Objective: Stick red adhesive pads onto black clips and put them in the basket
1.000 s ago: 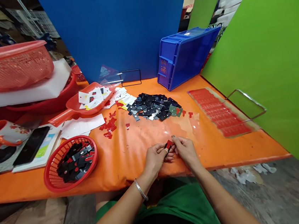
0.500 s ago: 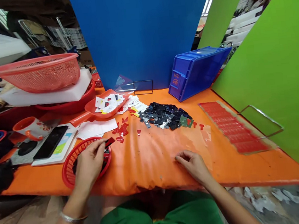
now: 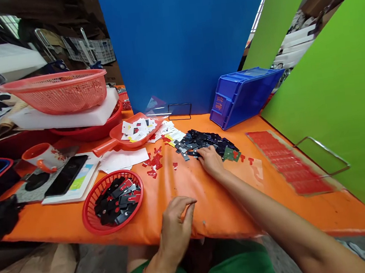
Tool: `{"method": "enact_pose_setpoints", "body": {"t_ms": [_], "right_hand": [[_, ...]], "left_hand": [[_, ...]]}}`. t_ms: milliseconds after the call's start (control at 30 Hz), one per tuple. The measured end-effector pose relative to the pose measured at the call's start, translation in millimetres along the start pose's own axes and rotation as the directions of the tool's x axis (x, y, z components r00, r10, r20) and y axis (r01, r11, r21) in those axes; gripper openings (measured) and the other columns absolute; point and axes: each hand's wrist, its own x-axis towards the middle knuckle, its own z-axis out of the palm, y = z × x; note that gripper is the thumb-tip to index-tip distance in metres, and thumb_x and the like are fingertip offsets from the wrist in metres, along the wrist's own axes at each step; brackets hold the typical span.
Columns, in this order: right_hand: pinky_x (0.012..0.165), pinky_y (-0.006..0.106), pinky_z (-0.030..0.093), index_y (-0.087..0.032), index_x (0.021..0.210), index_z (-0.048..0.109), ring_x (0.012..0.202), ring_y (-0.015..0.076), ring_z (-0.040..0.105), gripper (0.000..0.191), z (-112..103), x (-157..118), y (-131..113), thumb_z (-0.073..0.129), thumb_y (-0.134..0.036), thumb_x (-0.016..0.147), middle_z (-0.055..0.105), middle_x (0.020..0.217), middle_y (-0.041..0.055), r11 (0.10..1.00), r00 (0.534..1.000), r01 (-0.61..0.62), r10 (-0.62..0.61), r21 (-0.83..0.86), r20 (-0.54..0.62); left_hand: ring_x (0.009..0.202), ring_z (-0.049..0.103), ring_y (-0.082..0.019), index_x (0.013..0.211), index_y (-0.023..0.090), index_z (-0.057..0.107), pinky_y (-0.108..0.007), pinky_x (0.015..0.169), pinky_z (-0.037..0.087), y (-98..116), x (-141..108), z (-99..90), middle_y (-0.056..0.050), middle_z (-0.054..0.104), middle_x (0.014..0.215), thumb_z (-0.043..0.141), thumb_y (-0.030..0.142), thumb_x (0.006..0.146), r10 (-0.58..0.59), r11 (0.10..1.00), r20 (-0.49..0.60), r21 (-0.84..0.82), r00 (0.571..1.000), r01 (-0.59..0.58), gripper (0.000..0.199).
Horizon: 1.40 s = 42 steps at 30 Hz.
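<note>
My left hand [image 3: 176, 224] hovers over the front of the orange table, thumb and index finger curved with a small gap and nothing visible between them. At the near edge of a pile of small dark flat pieces [image 3: 213, 138], my right hand [image 3: 211, 160] has its fingertips pinched on one dark piece, mostly covered by the fingers. Left of my left hand stands a red basket [image 3: 88, 218] holding dark pieces, several with red on them. Small red T-shaped film pieces [image 3: 154, 162] lie scattered between basket and pile.
A red scoop [image 3: 127, 141] with white paper bits lies behind. A phone [image 3: 66, 174], a mug [image 3: 43, 156] and stacked baskets [image 3: 57, 95] fill the left. At right are a blue bin [image 3: 243, 97], a red film sheet [image 3: 289, 162] and a green panel [image 3: 337, 94].
My left hand has left the basket and moved right, no longer holding the dark piece with red. My right hand has reached forward and left to the dark pile.
</note>
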Motion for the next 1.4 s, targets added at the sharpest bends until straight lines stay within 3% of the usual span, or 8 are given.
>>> {"method": "enact_pose_setpoints", "body": {"t_ms": [267,467,767,967,1100,1167,1300,1400], "right_hand": [[0.074,0.031,0.042,-0.020,0.085,0.065,0.084,0.0215,0.051,0.023,-11,-32,0,0.043,-0.018,0.087,0.065,0.082,0.0065,0.964,0.991,0.021,0.014,0.263,-0.132],[0.069,0.029,0.043,-0.020,0.086,0.063,0.081,0.0200,0.055,0.020,-23,-76,-7,0.043,-0.022,0.087,0.066,0.082,0.0058,0.882,0.995,0.024,0.023,0.470,-0.093],[0.067,0.032,0.039,-0.017,0.078,0.061,0.085,0.0255,0.051,0.019,-7,-51,-17,0.056,-0.035,0.081,0.062,0.083,0.0118,0.960,0.968,-0.251,0.251,0.127,0.011],[0.069,0.035,0.038,-0.015,0.077,0.061,0.085,0.0291,0.055,0.015,7,-28,-23,0.060,-0.030,0.076,0.062,0.087,0.0178,0.958,0.956,-0.286,0.284,0.026,0.072],[0.057,0.028,0.034,-0.017,0.081,0.057,0.066,0.0211,0.056,0.007,10,-27,-19,0.054,-0.019,0.074,0.062,0.073,0.0091,0.928,0.932,-0.352,0.335,0.123,0.142],[0.055,0.026,0.033,-0.019,0.080,0.054,0.062,0.0180,0.054,0.008,5,-35,-20,0.049,-0.016,0.074,0.060,0.068,0.0044,0.931,0.957,-0.284,0.259,0.230,0.132],[0.061,0.026,0.039,-0.021,0.079,0.052,0.069,0.0168,0.055,0.009,-18,-66,-31,0.043,-0.019,0.078,0.060,0.077,0.0029,0.868,0.986,0.014,-0.094,0.496,0.137],[0.064,0.026,0.042,-0.021,0.079,0.055,0.071,0.0159,0.056,0.010,-42,-94,-40,0.045,-0.019,0.080,0.060,0.079,0.0028,0.771,0.952,0.055,-0.233,0.635,0.199]], "left_hand": [[0.092,0.062,-0.020,0.092,0.020,0.067,-0.032,0.082,0.049,-18,2,-7.1,-0.007,0.066,0.095,0.052,0.026,0.085,-0.230,0.970,0.049,-0.069,0.972,0.233,0.018],[0.101,0.058,-0.021,0.105,0.020,0.062,-0.036,0.090,0.045,-26,13,5.1,-0.008,0.063,0.105,0.054,0.021,0.083,-0.152,0.988,0.016,0.041,0.988,0.151,0.024],[0.095,0.055,-0.022,0.099,0.019,0.061,-0.041,0.087,0.045,-45,3,45.7,-0.008,0.061,0.097,0.047,0.011,0.084,0.049,0.975,0.009,0.219,0.999,-0.050,0.022],[0.093,0.054,-0.021,0.096,0.019,0.062,-0.038,0.083,0.046,-37,-3,43.2,-0.008,0.061,0.094,0.046,0.011,0.085,0.031,0.975,0.024,0.218,0.999,-0.035,0.021],[0.095,0.054,-0.022,0.100,0.020,0.061,-0.040,0.085,0.046,-35,-3,41.5,-0.007,0.061,0.095,0.048,0.011,0.084,-0.003,0.978,0.005,0.207,1.000,0.002,0.022],[0.102,0.052,-0.023,0.111,0.020,0.057,-0.042,0.091,0.044,-37,-4,41.6,-0.009,0.059,0.104,0.051,0.012,0.083,0.008,0.978,-0.044,0.208,0.999,0.002,0.029],[0.126,0.036,-0.027,0.133,0.018,0.039,-0.048,0.102,0.036,-44,-6,40.9,-0.016,0.042,0.134,0.057,0.019,0.082,0.065,0.963,-0.192,0.269,0.979,-0.011,0.054],[0.119,0.045,-0.028,0.125,0.018,0.050,-0.047,0.098,0.040,-42,-4,40.7,-0.015,0.054,0.123,0.059,0.023,0.082,0.070,0.960,-0.110,0.279,0.991,-0.037,0.044]]}}
